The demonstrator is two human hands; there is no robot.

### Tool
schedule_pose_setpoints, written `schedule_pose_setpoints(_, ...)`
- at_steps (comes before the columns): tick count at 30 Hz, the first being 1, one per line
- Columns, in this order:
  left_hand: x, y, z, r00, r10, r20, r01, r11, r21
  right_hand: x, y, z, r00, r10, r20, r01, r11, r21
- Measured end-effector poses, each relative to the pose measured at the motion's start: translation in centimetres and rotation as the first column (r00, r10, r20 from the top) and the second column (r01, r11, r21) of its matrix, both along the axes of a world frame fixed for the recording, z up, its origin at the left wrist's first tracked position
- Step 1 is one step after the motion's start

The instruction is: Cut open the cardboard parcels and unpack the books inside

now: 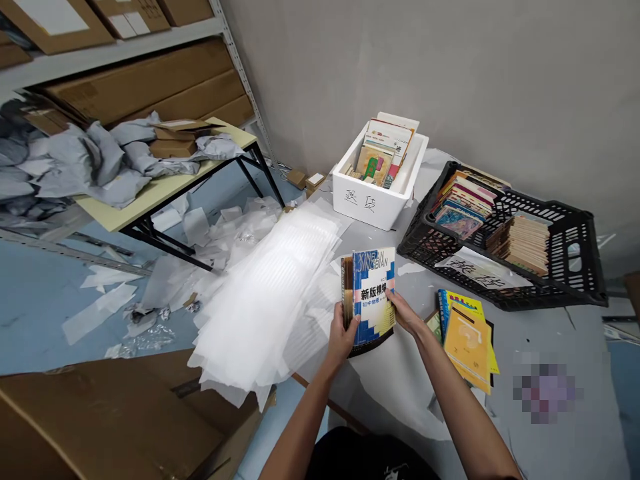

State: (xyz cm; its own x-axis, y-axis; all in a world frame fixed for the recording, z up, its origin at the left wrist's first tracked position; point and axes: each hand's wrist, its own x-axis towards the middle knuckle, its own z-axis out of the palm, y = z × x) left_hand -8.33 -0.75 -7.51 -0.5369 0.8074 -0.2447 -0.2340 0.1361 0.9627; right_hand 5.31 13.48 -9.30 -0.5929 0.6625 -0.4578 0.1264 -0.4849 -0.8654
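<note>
Both of my hands grip a small stack of books held up above the grey table. The front book has a white and blue cover with large Chinese characters; darker books show behind it. My left hand clasps the left edge, its thumb on the front. On the right edge, my right hand presses its thumb against the cover. Just left of the books lies a thick pile of white foam sheets. To the right on the table sit an orange book and a yellow book, overlapping.
A white foam box of books stands at the back, beside a black plastic crate holding more books. Grey parcels cover a side table at left. A large cardboard box is at lower left; scraps litter the floor.
</note>
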Motion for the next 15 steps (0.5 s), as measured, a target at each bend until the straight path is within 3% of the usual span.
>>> schedule_pose_setpoints(3,-1.9,0.4,1.2,0.975,0.036,0.218,-0.046,0.998,0.041,-0.5,0.0,3.2,0.996,-0.027,-0.088,0.02,0.996,-0.082)
schedule_pose_setpoints(6,-3.5,1.6,1.2,0.889,0.008,0.457,-0.058,0.994,0.095,-0.3,-1.3,6.7,0.985,-0.059,-0.163,0.051,0.998,-0.048)
schedule_pose_setpoints(9,-3.9,2.5,-0.3,0.765,-0.023,0.643,-0.064,0.992,0.11,-0.8,-3.7,9.4,0.979,-0.076,-0.189,0.09,0.994,0.063)
schedule_pose_setpoints(11,-3.6,2.7,-1.7,0.682,-0.004,0.731,-0.034,0.999,0.037,-1.8,-5.8,10.4,0.984,-0.079,-0.159,0.102,0.985,0.138)
schedule_pose_setpoints(13,-3.2,2.4,-3.2,0.662,0.064,0.746,-0.022,0.998,-0.065,-3.0,-8.0,10.9,0.993,-0.084,-0.083,0.1,0.971,0.218)
schedule_pose_setpoints(15,-2.8,1.8,-4.4,0.689,0.124,0.714,-0.053,0.991,-0.12,-4.1,-10.1,11.1,0.996,-0.092,0.019,0.082,0.947,0.311)
